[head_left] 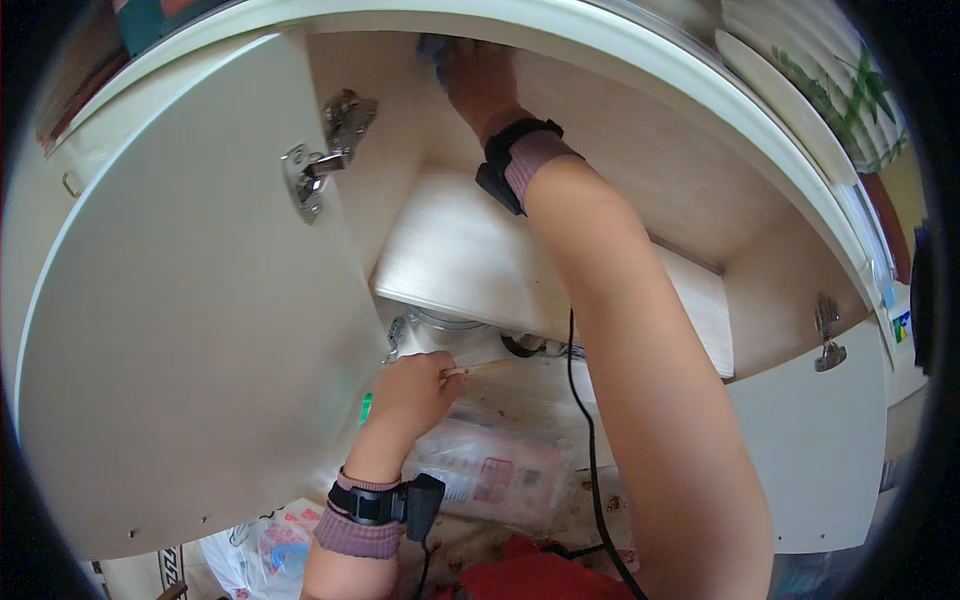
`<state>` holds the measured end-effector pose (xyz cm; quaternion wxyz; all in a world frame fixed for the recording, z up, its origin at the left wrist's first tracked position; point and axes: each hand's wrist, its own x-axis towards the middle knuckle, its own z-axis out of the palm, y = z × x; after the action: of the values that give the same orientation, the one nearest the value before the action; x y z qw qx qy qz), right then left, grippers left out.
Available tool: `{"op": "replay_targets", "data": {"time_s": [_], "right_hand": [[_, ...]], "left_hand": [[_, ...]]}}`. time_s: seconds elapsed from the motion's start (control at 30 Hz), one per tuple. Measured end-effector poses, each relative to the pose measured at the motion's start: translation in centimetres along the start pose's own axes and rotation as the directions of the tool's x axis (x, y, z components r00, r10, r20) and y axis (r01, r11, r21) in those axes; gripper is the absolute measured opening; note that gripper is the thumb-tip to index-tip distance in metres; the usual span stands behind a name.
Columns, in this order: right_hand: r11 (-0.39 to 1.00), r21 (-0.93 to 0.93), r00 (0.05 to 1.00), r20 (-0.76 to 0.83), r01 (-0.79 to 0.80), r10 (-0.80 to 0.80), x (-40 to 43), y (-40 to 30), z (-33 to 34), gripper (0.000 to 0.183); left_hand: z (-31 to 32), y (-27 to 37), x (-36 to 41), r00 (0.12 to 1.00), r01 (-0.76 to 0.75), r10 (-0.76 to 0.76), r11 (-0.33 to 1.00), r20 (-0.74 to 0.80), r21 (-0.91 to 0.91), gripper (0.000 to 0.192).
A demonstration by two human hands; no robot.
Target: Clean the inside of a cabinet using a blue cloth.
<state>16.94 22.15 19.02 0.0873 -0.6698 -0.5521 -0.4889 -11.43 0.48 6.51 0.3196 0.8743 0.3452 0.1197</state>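
Observation:
Deep inside the white cabinet, my right hand presses a grey-blue cloth against the inner wall, near the upper left corner. Part of the cloth is hidden by the fingers. My left hand is lower down by the cabinet's front, its fingers curled around a thin pale object too small to identify. Between the two hands, a light wooden shelf panel spans the cabinet, and my right forearm passes over it. Both wrists carry black straps with small boxes.
An open door with a metal hinge stands at left; another open door is at right. A black cable hangs by my right arm. Below lie a plastic-wrapped package and a plastic bag. Plates stand above right.

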Motion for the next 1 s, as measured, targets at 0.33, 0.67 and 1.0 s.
{"op": "replay_targets", "data": {"time_s": [0.33, 0.67, 1.0], "right_hand": [[0.997, -0.083, 0.990, -0.142, -0.011, -0.001, -9.0, 12.5, -2.1, 0.041], [0.917, -0.131, 0.885, 0.243, -0.376, 0.398, -22.7, 30.4, -8.1, 0.045], [0.940, -0.129, 0.940, 0.094, -0.315, 0.328, -27.7, 39.1, -6.0, 0.046]], "left_hand": [[1.4, 0.7, 0.8, 0.994, 0.076, -0.072, 0.996, 0.081, -0.047, 0.017], [2.3, 2.2, 1.0, 0.987, 0.080, -0.089, 0.994, 0.132, 0.073, 0.020], [2.3, 2.3, 0.4, 0.993, 0.034, -0.045, 0.994, 0.105, 0.103, 0.019]]}}
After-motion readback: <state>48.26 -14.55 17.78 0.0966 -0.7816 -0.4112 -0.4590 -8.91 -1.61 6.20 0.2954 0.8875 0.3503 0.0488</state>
